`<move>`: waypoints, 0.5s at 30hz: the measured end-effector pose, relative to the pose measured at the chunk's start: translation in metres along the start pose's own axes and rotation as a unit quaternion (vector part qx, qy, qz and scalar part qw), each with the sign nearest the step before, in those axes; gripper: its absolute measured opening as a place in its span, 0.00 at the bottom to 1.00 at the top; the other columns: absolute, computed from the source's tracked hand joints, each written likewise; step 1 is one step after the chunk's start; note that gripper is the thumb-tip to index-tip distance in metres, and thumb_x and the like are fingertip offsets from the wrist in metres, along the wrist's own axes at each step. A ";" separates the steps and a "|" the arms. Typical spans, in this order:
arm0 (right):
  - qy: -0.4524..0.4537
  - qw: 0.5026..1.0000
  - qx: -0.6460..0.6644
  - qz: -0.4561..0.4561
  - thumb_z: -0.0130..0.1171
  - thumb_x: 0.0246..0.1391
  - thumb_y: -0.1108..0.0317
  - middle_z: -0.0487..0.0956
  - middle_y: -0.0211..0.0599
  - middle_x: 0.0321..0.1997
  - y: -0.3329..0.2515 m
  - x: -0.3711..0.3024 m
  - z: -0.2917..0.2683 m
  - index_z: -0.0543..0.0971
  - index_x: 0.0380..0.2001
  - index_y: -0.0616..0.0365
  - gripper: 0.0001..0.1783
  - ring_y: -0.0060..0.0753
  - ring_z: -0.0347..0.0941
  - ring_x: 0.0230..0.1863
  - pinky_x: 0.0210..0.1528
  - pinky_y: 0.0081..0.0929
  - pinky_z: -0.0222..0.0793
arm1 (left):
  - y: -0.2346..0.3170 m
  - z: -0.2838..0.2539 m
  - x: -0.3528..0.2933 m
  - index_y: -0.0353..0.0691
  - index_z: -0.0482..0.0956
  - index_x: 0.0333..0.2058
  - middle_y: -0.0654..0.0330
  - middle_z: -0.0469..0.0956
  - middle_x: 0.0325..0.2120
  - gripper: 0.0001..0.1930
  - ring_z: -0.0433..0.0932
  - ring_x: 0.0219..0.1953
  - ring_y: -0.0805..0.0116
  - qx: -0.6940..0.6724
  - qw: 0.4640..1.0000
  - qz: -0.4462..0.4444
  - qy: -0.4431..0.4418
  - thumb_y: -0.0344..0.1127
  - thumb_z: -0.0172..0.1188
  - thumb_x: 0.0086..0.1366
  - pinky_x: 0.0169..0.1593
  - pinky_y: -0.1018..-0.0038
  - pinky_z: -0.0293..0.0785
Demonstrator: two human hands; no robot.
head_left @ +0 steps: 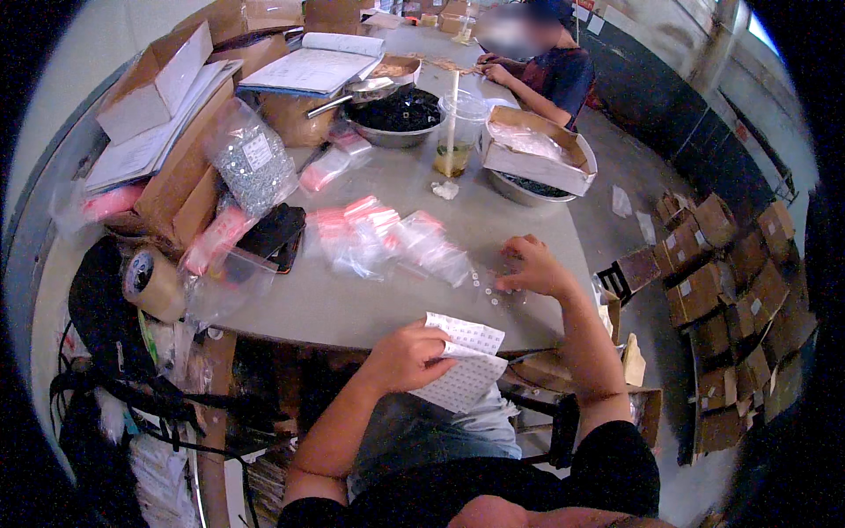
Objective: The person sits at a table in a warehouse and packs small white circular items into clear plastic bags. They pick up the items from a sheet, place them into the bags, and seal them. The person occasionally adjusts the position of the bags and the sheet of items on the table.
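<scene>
On the desk (352, 308), small bags (356, 238) are lying in the middle, discs (494, 302) sitting to their right and a parts bag (251, 172) resting to their left. Behind them, a cup (465, 136) is standing between a bowl (396, 138) and a box (537, 167). A sheet (466, 374) is hanging at the near edge. Cartons (695, 290) are lying on the floor (647, 361) to the right.
</scene>
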State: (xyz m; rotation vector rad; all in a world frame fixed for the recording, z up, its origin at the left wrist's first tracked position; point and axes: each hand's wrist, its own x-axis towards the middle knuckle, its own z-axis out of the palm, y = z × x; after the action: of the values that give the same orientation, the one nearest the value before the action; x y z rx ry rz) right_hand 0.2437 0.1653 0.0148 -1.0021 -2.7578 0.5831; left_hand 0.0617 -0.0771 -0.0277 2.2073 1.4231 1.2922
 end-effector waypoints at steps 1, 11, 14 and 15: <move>-0.019 1.000 -0.016 -0.001 0.74 0.31 0.57 0.72 0.46 0.47 0.003 -0.006 -0.009 0.75 0.45 0.57 0.34 0.45 0.69 0.48 0.53 0.35 0.65 | -0.001 0.001 0.000 0.37 0.72 0.18 0.55 0.79 0.31 0.14 0.77 0.33 0.55 0.000 1.000 0.001 -0.001 0.37 0.65 0.53 0.39 0.64 0.73; -0.069 0.996 0.054 -0.025 0.72 0.35 0.61 0.76 0.44 0.42 -0.040 -0.011 -0.002 0.75 0.46 0.56 0.31 0.42 0.73 0.44 0.48 0.34 0.69 | 0.000 0.001 0.001 0.36 0.73 0.18 0.54 0.79 0.31 0.13 0.77 0.32 0.54 0.002 1.000 0.000 -0.006 0.37 0.65 0.53 0.39 0.65 0.74; -0.142 0.983 0.102 0.055 0.70 0.38 0.63 0.78 0.40 0.33 -0.043 0.003 -0.001 0.79 0.37 0.56 0.20 0.38 0.73 0.43 0.44 0.33 0.69 | -0.001 0.000 0.002 0.35 0.73 0.19 0.53 0.79 0.30 0.13 0.76 0.31 0.52 -0.018 1.000 -0.007 -0.005 0.36 0.65 0.53 0.38 0.64 0.73; -0.142 0.984 0.095 0.041 0.69 0.38 0.64 0.78 0.40 0.31 -0.044 0.002 -0.002 0.80 0.34 0.57 0.17 0.38 0.73 0.41 0.42 0.33 0.69 | -0.001 -0.001 0.003 0.35 0.73 0.19 0.53 0.78 0.29 0.13 0.76 0.31 0.52 -0.028 1.000 -0.010 -0.005 0.36 0.65 0.53 0.37 0.64 0.73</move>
State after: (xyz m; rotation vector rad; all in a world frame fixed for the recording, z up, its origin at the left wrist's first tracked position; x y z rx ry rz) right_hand 0.2171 0.1367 0.0347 -1.0648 -2.8352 1.0568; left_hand 0.0613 -0.0748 -0.0262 2.1557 1.3847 1.2958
